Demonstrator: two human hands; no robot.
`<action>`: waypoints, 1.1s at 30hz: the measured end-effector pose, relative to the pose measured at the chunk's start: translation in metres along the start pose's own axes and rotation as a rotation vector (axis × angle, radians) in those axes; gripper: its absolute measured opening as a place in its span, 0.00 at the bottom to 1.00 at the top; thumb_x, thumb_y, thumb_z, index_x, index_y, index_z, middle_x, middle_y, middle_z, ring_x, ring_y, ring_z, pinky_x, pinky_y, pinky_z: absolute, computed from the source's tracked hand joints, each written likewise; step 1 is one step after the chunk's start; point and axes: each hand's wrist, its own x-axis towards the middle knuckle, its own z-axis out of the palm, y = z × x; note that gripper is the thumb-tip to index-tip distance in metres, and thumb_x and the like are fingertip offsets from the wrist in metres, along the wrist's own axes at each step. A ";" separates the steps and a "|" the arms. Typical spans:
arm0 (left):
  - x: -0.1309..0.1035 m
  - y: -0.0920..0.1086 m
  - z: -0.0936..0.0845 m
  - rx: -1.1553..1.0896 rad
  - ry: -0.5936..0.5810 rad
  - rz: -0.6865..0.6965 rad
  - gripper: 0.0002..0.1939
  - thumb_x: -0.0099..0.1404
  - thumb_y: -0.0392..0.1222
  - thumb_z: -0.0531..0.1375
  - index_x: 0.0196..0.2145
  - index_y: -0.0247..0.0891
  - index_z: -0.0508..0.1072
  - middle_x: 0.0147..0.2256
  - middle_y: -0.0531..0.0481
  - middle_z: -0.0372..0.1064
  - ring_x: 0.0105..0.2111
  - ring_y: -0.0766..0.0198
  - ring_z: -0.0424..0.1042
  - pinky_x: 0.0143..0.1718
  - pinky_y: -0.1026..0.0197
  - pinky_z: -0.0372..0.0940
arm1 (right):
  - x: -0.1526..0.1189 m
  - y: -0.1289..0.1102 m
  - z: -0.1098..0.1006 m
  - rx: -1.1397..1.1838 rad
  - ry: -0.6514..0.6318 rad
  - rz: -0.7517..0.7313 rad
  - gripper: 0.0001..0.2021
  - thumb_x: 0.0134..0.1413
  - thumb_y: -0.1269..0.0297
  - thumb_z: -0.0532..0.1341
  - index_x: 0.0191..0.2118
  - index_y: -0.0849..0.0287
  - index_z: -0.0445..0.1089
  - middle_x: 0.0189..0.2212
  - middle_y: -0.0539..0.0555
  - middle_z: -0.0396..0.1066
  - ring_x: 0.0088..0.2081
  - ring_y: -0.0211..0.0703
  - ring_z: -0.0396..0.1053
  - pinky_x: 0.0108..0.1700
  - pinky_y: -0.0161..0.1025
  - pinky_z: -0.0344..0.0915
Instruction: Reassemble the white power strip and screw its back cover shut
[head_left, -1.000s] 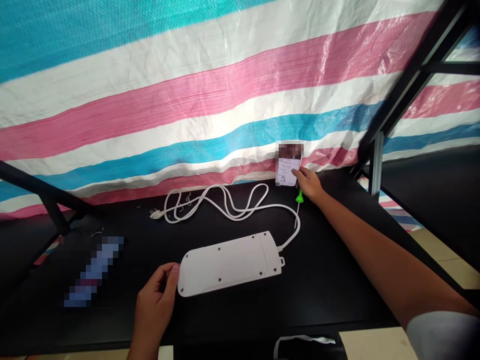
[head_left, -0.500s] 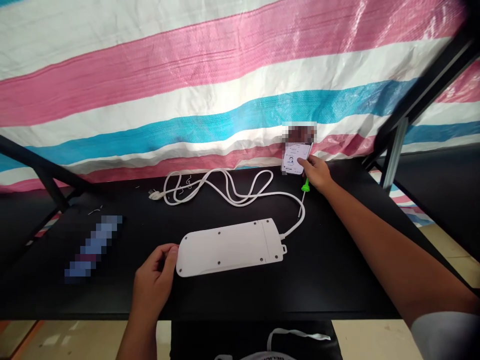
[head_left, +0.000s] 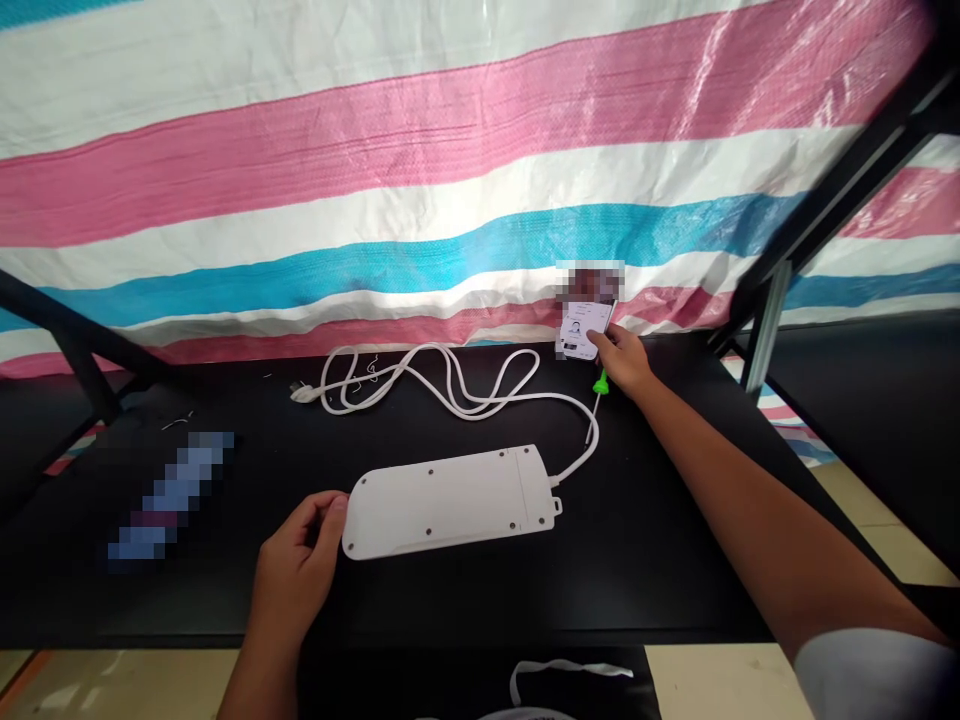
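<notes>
A white power strip (head_left: 450, 500) lies on the black tabletop with its screwed back face up. My left hand (head_left: 304, 545) is closed on its rounded left end, thumb on the edge. At the back right, my right hand (head_left: 628, 360) holds a smartphone (head_left: 581, 325) with a lit screen, thumb over its right edge; the upper part is blurred out. Just below that hand is a screwdriver (head_left: 601, 385) with a green handle, its shaft pointing down toward the cord and part of the handle hidden. The white cord (head_left: 465, 405) loops behind the strip, ending in a plug (head_left: 304, 393).
A pixelated blue object (head_left: 176, 495) lies at the left of the table (head_left: 420, 605). Small pale scraps (head_left: 367, 372) sit near the cord. Black frame struts (head_left: 832, 190) rise at both sides. A striped plastic sheet (head_left: 375, 150) hangs behind.
The whole view has shifted slightly, moving things a little left and down. Both hands keep their places on the power strip and the smartphone.
</notes>
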 end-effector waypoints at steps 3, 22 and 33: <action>0.001 0.000 0.000 0.001 0.003 -0.012 0.22 0.65 0.65 0.58 0.41 0.45 0.78 0.37 0.54 0.77 0.37 0.59 0.74 0.37 0.64 0.67 | -0.001 -0.001 -0.001 0.006 -0.007 -0.016 0.20 0.58 0.44 0.58 0.37 0.56 0.76 0.24 0.51 0.72 0.28 0.47 0.70 0.37 0.45 0.66; -0.001 0.002 0.001 0.032 0.018 0.041 0.21 0.65 0.64 0.56 0.41 0.47 0.78 0.35 0.54 0.77 0.36 0.58 0.75 0.34 0.63 0.66 | -0.004 -0.010 0.003 -0.141 0.069 -0.033 0.25 0.51 0.44 0.67 0.47 0.59 0.78 0.43 0.60 0.80 0.42 0.54 0.76 0.49 0.49 0.69; 0.001 -0.005 0.002 0.030 0.020 0.060 0.22 0.66 0.64 0.56 0.41 0.46 0.79 0.37 0.54 0.79 0.33 0.60 0.75 0.31 0.64 0.66 | -0.003 -0.010 0.000 -0.135 0.039 -0.014 0.23 0.51 0.42 0.64 0.42 0.58 0.77 0.33 0.56 0.78 0.36 0.52 0.74 0.45 0.48 0.69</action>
